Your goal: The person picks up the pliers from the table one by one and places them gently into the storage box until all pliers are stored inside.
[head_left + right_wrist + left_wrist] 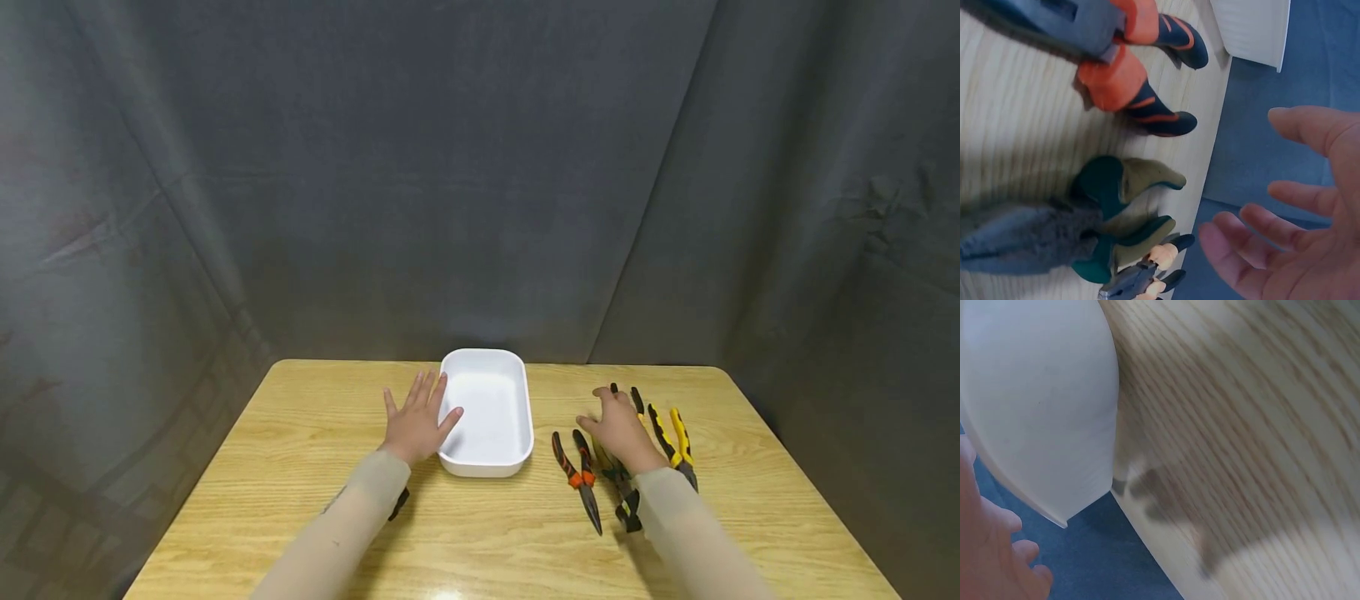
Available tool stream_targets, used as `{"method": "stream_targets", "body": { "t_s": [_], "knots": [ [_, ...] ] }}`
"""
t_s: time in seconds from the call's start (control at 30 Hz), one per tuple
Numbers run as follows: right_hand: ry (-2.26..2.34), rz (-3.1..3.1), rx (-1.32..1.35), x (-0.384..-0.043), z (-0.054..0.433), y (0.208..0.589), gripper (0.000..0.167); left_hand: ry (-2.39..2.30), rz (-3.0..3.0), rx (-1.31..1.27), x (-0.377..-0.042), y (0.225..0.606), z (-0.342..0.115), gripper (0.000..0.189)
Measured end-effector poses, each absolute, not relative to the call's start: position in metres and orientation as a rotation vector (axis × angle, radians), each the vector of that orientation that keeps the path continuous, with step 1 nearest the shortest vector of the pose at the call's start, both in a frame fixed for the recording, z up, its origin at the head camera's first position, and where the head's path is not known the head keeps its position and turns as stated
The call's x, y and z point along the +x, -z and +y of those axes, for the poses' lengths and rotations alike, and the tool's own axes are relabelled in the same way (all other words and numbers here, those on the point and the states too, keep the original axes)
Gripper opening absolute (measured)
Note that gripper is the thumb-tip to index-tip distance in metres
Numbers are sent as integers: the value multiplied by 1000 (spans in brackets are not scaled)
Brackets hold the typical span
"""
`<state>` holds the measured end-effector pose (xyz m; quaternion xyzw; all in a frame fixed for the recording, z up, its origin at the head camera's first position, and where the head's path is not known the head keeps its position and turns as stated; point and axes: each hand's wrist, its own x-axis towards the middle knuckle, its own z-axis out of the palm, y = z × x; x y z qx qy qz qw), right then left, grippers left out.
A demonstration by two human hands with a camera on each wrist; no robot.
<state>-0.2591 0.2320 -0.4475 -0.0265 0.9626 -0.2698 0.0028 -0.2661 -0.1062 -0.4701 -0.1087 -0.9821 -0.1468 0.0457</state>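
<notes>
My left hand (416,425), its fingers spread, is at the left rim of a white rectangular tray (486,470). In the left wrist view it appears beside the tray's outer wall (1041,412); whether it touches cannot be told. My right hand (622,429) hovers over several pliers, fingers apart, holding nothing. Long-nose pliers (585,458) with orange and black handles lie left of it. Below it are pliers with green and tan handles (1107,187), partly hidden in the head view. Smaller pliers (1138,280) with orange and black handles lie beyond those. Yellow and black pliers (682,437) are rightmost.
A light wooden table (300,467) carries everything. Dark grey curtains (420,183) enclose its back and sides. The tray stands near the back edge, left of the pliers, and nothing lies inside it.
</notes>
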Motion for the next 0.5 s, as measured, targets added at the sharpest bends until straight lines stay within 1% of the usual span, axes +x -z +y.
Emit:
{"method": "stream_targets", "body": {
  "t_s": [0.5],
  "knots": [
    [935, 2929, -82, -255, 227, 457, 54, 462, -3006, -346, -269, 478, -105, 75]
  ]
}}
